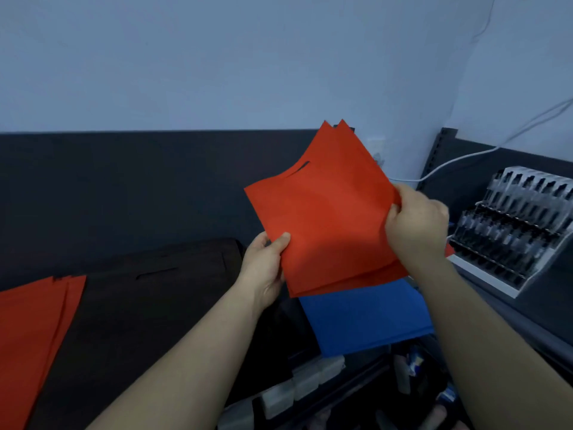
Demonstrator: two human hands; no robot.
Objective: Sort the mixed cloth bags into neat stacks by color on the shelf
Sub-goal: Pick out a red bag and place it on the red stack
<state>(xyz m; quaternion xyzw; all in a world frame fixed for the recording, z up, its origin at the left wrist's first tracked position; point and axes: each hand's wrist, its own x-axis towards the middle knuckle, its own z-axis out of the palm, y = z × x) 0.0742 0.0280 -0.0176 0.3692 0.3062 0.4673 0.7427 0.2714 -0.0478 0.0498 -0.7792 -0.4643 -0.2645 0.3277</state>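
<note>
A bunch of red cloth bags [325, 218] is held up in the air above a blue stack [366, 318]; the left hand [263, 265] pinches its lower left edge; the right hand [415, 225] grips its right edge; another red stack [31, 330] lies far left, beside black bags [148, 299].

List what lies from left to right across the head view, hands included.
red bag stack → black bag stack → left hand → held red bags → right hand → clear display rack
</note>
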